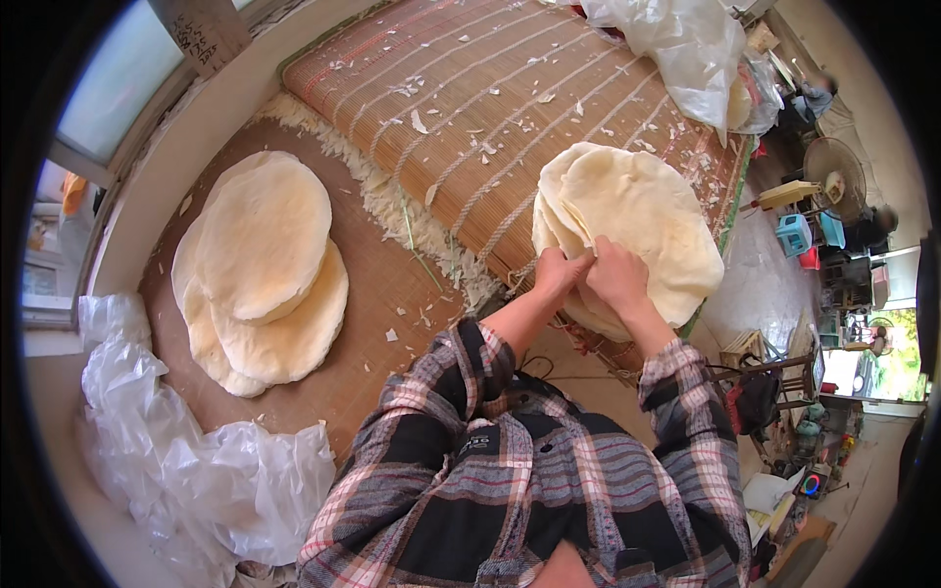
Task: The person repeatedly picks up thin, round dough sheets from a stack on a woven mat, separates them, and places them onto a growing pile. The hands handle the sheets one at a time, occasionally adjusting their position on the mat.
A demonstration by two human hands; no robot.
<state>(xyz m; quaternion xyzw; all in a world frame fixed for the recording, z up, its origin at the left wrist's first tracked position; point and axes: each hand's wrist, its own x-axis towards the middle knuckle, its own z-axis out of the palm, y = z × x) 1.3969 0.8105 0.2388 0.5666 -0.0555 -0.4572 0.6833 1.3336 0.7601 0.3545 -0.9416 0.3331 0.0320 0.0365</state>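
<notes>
A stack of pale, round, flat sheets rests on a bamboo mat in front of me. My left hand and my right hand meet at the stack's near-left edge. Both pinch the rim of a sheet between thumb and fingers, and the fingertips are partly hidden. Several layers fan apart on the left side of this stack. To the left, a second pile of similar round sheets overlaps loosely on a brown board.
Pale flakes litter the mat and board. Crumpled clear plastic sheeting lies at lower left, and more plastic covers the mat's far right corner. Blue stools, a pedestal fan and seated people stand off to the right.
</notes>
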